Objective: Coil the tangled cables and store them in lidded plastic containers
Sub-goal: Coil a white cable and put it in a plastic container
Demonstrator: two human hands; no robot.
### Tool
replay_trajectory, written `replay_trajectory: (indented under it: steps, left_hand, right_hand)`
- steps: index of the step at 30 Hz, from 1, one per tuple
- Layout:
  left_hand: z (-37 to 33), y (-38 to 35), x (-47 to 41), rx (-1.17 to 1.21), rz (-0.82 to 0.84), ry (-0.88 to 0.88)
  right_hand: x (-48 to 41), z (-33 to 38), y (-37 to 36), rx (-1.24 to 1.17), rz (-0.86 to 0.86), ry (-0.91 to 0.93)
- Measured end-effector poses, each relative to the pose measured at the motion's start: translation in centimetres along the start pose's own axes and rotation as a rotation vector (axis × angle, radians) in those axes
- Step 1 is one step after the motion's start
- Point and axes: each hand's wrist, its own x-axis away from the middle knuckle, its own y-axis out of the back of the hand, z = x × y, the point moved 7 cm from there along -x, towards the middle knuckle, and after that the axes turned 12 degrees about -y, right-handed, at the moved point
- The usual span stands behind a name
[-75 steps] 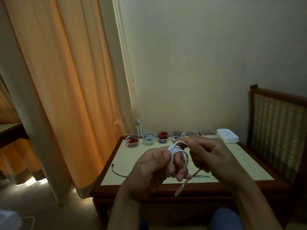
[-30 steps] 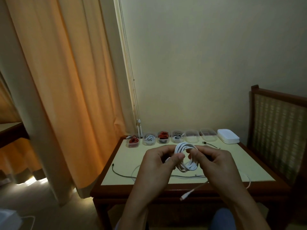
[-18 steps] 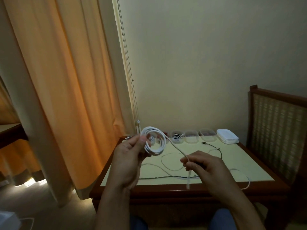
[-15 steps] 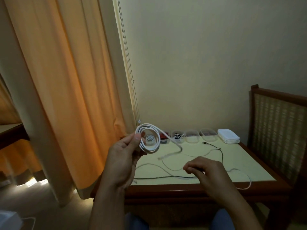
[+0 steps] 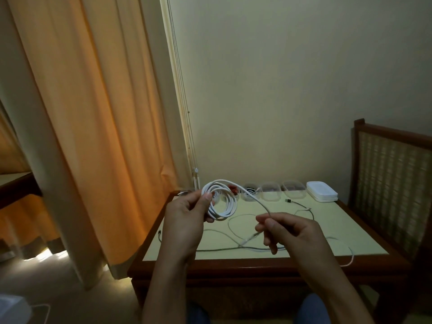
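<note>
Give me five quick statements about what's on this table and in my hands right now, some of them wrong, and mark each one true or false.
1. The left hand holds a white cable coil. True.
2. The right hand is empty. False: it pinches the loose end that runs off the coil.
3. A stack of lids sits at the back right of the table. True.
4. The two containers next to the lids are closed. False: both stand open, with no lid on.
5. No other cable lies on the table. False: a dark cable lies on it near the back.
</note>
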Motion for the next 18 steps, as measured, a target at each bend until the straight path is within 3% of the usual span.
replay_trajectory:
  steps: [4,8,14,18]
  left_hand:
    - [0.7,-1.0,0.3,0.128,0.113,0.111]
    - [0.8,-2.6,1.5,0.234,0.271,0.193]
    - [0.7,-4.0,2.7,0.284,0.366,0.254]
    - [0.6,-4.4,3.0,0.259,0.39,0.24]
  right_hand:
    - [-0.6,0.4,1.0,0.009,-0.212,0.089]
    - [-1.1,0.7,1.9,-0.216,-0.294,0.087]
    - [-1.3,-0.2,0.9,-0.487,-0.155,-0.068]
    - [-0.9,-0.4,-0.9,-0.503,-0.034,-0.148]
